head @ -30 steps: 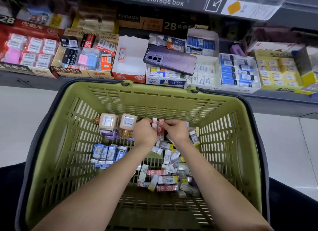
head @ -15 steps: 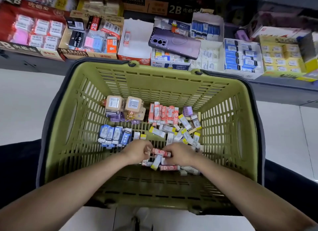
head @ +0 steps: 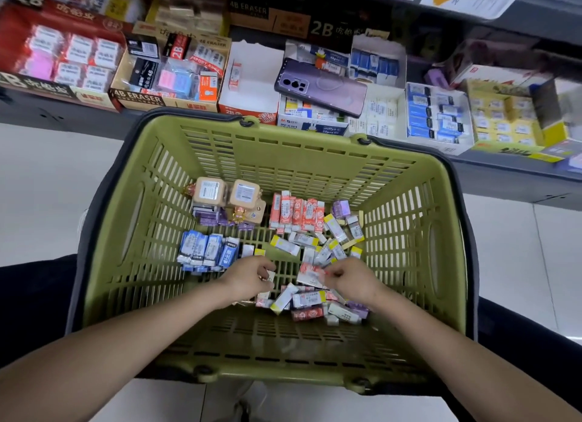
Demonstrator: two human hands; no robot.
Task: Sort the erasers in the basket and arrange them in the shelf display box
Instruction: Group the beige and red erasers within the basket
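From the head camera I look down into the green basket (head: 283,138), which stands in front of the shelf. Both my hands are low inside it, over the mixed pile (head: 310,302) near my side.

My left hand (head: 248,278) has its fingers curled, and they seem to pinch a small pale eraser (head: 270,276) at the tips. My right hand (head: 354,280) pinches a red-and-white eraser (head: 310,272) between thumb and fingers. I hold it by its end so that I can read the sleeve and decide its group.

The erasers are grouped by kind at the far side of the basket, so that each kind can go out together: a red row (head: 296,214) standing upright, blue ones (head: 204,251) to the left, and yellow-tipped ones (head: 333,242) lying loose to the right.

I think the red piece belongs with the red row. On the shelf the white display box (head: 252,84) holds only one eraser (head: 234,72), so the arranging is hardly begun.
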